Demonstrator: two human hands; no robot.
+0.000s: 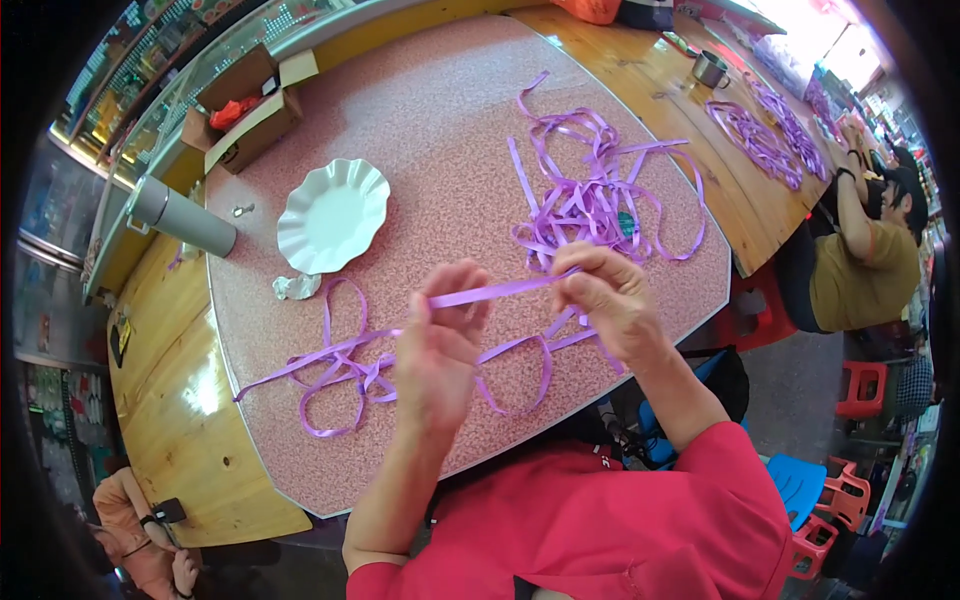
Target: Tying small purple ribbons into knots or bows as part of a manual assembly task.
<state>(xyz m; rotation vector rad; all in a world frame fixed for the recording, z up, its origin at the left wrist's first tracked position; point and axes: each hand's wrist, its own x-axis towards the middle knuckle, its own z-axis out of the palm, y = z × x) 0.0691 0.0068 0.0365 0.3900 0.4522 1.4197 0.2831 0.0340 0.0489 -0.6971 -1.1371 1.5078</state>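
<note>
A narrow purple ribbon [490, 294] is pulled nearly straight between my two hands, above the near part of the pink speckled table [430, 190]. My left hand [438, 345] holds it between thumb and fingers. At the other end of this stretch, my right hand [605, 300] pinches the ribbon with thumb and forefinger. Loose ribbon loops [332, 372] lie on the table left of my left hand, and more loops hang below and between the hands. Beyond my right hand sits a tangled ribbon pile [580, 205], with a small dark green thing partly hidden in it.
On the table's left stand a white scalloped plate [335, 215], crumpled white tissue [297, 288], a grey tumbler [185, 218] and an open cardboard box [255, 130]. Further right lie more purple ribbons [755, 140] and a metal mug [710, 70]. Other people sit at right and lower left.
</note>
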